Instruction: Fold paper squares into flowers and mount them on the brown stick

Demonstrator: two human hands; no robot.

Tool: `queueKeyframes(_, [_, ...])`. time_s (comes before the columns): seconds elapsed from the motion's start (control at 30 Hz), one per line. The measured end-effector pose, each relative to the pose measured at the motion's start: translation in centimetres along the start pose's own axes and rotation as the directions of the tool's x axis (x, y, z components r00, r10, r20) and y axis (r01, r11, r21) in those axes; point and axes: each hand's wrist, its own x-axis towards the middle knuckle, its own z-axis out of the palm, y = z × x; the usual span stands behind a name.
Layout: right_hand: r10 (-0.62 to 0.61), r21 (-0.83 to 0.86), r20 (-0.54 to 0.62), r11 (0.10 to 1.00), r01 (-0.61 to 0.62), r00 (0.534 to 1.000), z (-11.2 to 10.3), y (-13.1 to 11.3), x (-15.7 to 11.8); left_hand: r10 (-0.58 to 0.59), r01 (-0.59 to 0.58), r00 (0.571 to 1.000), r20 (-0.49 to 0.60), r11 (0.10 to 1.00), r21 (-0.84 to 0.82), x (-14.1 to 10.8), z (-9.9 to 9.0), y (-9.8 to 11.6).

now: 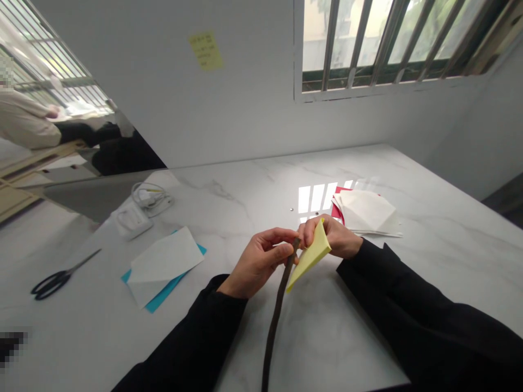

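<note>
A folded sheet of yellow paper (312, 253) is in my right hand (333, 237), whose fingers are curled and closed on it. The paper tilts down toward the table. My left hand (261, 258) meets the right fingertips, with its thumb and index finger closed in a pinch. A long, dark brown, slightly curved strip (275, 313), cord or stick, runs from the bottom edge up to the left fingertips and covers part of them. Whether the left fingers grip this strip or the paper's edge, I cannot tell.
Black-handled scissors (59, 280), a folded white paper over blue paper (165, 267), and a white cable with a power strip (137, 218) lie left. White folded papers (368, 209) sit over red paper at right. A person (26, 117) shows at far left.
</note>
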Motion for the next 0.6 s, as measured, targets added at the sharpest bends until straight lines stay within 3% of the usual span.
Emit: queueKeyframes(0.6, [0.062, -0.075, -0.019, 0.995, -0.063, 0.998, -0.12, -0.44, -0.55, 0.057, -0.058, 0.998, 0.020, 0.997, 0.056, -0.07, 0.77, 0.19])
